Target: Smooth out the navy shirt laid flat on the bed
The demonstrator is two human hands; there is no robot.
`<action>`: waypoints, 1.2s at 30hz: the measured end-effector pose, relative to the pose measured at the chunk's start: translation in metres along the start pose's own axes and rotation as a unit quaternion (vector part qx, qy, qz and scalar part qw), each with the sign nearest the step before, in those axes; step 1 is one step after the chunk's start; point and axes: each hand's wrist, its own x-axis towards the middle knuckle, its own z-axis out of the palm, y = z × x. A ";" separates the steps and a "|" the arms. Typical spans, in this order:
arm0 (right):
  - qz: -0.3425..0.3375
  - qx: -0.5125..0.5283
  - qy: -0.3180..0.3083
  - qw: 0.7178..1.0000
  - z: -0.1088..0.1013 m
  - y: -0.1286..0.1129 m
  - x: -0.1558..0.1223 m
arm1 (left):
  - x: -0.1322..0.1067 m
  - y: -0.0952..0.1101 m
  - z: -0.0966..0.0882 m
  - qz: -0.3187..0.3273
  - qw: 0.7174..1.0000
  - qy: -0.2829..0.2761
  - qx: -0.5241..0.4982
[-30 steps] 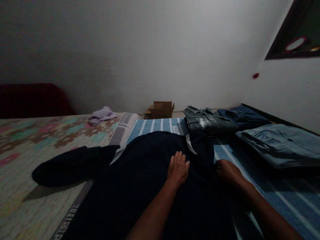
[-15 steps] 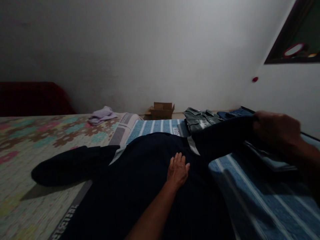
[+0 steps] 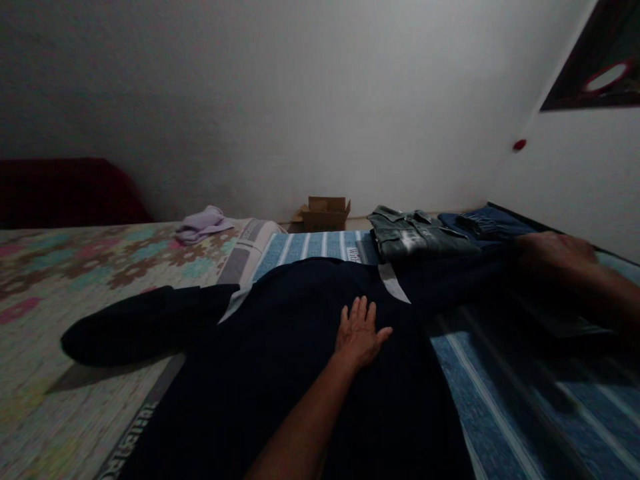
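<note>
While your left hand point(image 3: 361, 331) lies flat with its fingers spread on the chest of the dark shirt point(image 3: 300, 360), your right hand point(image 3: 553, 257) is out at the end of the shirt's right sleeve point(image 3: 450, 280); it is blurred, so I cannot tell whether its fingers are closed on the cloth. That shirt lies spread face-up across the bed point(image 3: 500, 400), its other sleeve point(image 3: 145, 323) stretched out to the left, so you look to be at the start: both sleeves are laid out, and no fold of the body shows yet. Beyond the shirt's collar sit the finished pieces: one grey-green folded garment point(image 3: 417, 237) and one blue folded garment point(image 3: 493, 223) beside it; anything more is hidden behind your right arm. Left of the collar lies one lilac cloth point(image 3: 203, 223), and past it one cardboard box point(image 3: 325, 212) stands by the wall.
</note>
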 end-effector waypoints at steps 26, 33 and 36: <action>-0.447 0.272 0.056 0.850 0.065 -0.221 -0.069 | 0.046 -0.034 -0.012 0.013 0.998 0.027 0.053; -0.391 0.242 0.087 0.884 0.122 -0.236 -0.061 | 0.051 -0.074 -0.060 -0.074 0.983 0.144 0.082; -0.394 0.236 0.093 0.883 0.125 -0.235 -0.061 | 0.062 -0.103 -0.077 -0.126 0.978 0.141 0.086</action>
